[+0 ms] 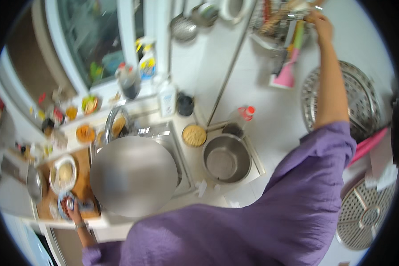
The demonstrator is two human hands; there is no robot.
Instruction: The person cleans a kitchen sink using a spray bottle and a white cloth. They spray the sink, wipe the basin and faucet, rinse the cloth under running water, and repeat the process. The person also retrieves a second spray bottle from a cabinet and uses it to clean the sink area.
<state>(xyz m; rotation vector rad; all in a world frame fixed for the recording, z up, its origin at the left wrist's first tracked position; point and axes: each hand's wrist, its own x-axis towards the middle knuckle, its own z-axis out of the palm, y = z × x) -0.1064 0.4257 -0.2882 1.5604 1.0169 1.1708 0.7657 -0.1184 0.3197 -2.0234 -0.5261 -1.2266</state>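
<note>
At the lower left, my left hand (74, 212) is at the edge of a small blue-rimmed bowl (60, 203) with dark red contents. Something small and shiny shows by its fingertips; blur hides the exact grip. That bowl sits on a wooden board (83, 166), close to a white oval dish (73, 166) with pale food in it. My right arm is stretched to the upper right, where my right hand (321, 25) touches the top of a wall rack (296, 16) of kitchen utensils. A pink spatula (285, 78) hangs below it. Whether these fingers hold a utensil is unclear.
A grey blurred disc covers much of the steel sink (183, 166). Right of it stand a steel pot (227, 159), a bowl of pale yellow pieces (194, 135) and a red-capped bottle (244, 116). A perforated steamer tray (362, 96) is behind my right arm.
</note>
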